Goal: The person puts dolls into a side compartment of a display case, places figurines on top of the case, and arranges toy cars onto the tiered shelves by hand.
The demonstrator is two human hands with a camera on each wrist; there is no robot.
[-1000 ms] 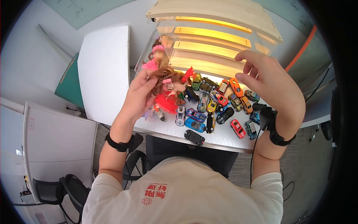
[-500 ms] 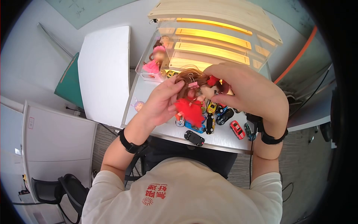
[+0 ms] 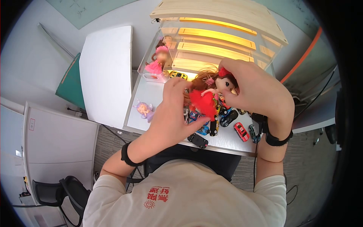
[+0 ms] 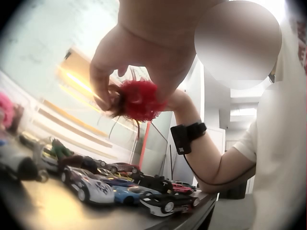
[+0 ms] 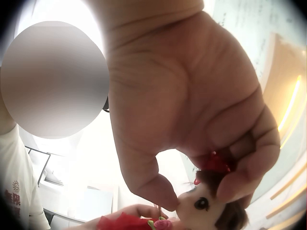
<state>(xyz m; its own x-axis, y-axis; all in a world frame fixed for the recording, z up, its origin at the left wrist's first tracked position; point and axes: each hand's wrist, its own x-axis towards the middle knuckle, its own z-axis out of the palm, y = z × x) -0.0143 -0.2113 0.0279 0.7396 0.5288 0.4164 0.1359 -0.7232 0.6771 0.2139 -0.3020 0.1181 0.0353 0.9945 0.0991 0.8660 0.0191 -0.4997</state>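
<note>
The doll in a red dress [image 3: 204,103] is held above the toy cars, its brown hair spread towards the left. My right hand [image 3: 255,85] grips its head between thumb and fingers; the right wrist view shows the thumb of that hand [image 5: 177,91] by the doll's face [image 5: 192,206]. My left hand [image 3: 170,113] curls round the doll's left side, fingers at the hair and thumb at the skirt. In the left wrist view, the red skirt [image 4: 140,100] shows between that hand's [image 4: 148,48] fingers and thumb. A pink clip [image 3: 209,81] sits in the hair.
Several toy cars [image 3: 241,131] lie on the table below the hands. A purple figure [image 3: 144,109] lies at the left. Behind, a clear bin [image 3: 151,78] holds dolls in pink beside a lit, slatted wooden rack [image 3: 215,39]. A white board [image 3: 106,75] stands left.
The doll has moved right, away from the purple figure. My right hand has come in and taken its head. My left hand has shifted right and its grip has moved round the hair and skirt.
</note>
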